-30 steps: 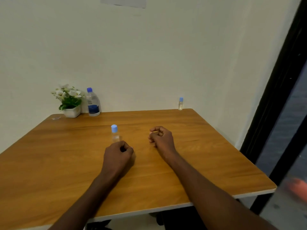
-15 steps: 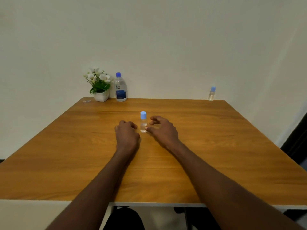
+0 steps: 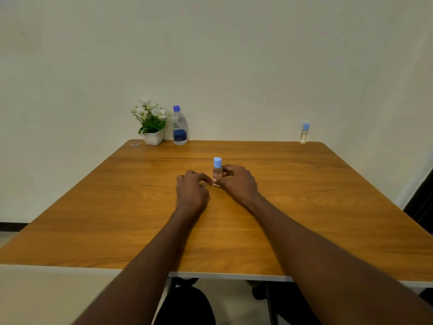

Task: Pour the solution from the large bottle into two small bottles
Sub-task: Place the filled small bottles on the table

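Note:
A small clear bottle with a light blue cap stands upright at the middle of the wooden table. My right hand is wrapped around its right side, fingers and thumb on the body. Just left of the bottle, my left hand rests on the table with loosely curled fingers, fingertips almost touching it. The large bottle, blue-capped with a blue label, stands at the back left by the wall. A second small bottle stands at the back right corner.
A white pot of white flowers stands left of the large bottle. A small clear scrap lies at the table's back left corner. A wall runs right behind the table; a dark door frame is at the right.
My view swung from the right to face the table. My right hand came in from the right and closed on the small bottle; my left hand edged closer to it.

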